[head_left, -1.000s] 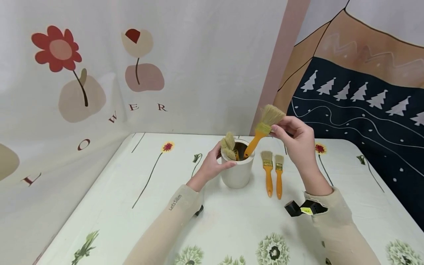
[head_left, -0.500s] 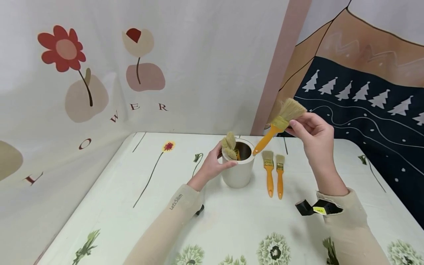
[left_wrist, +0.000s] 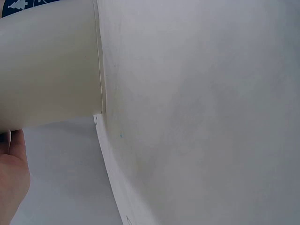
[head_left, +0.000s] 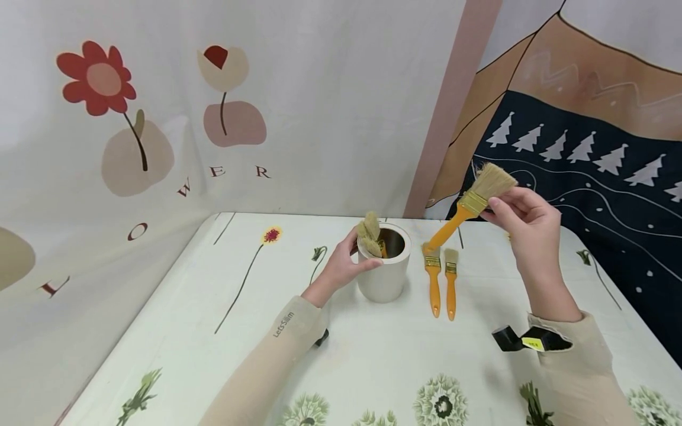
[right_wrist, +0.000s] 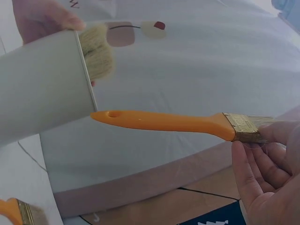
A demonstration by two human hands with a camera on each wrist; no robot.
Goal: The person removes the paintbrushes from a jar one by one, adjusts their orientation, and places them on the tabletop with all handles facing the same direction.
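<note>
With thumb and fingers, my right hand [head_left: 533,231] pinches a wide paintbrush [head_left: 446,232] near its bristles and metal band, the orange handle slanting down to the left. My left hand [head_left: 341,263] grips the rim of a white cylindrical pot [head_left: 385,284] standing on the table. Inside the pot lean brushes with pale bristles [head_left: 369,234] against its left side. Two more orange-handled paintbrushes lie side by side right of the pot: a wider one [head_left: 434,290] and a narrower one [head_left: 451,290]. In the right wrist view the held brush's handle [right_wrist: 164,122] shows in full.
The table [head_left: 362,355] has a white cloth printed with flowers. Behind it hangs a pale printed curtain [head_left: 330,118], with a dark tree-patterned cloth [head_left: 586,189] at the right. A black device [head_left: 527,339] sits at the right sleeve.
My right hand has moved right, lifting the wide paintbrush out of the pot and away past its rim. The left hand and the pot have stayed in place.
</note>
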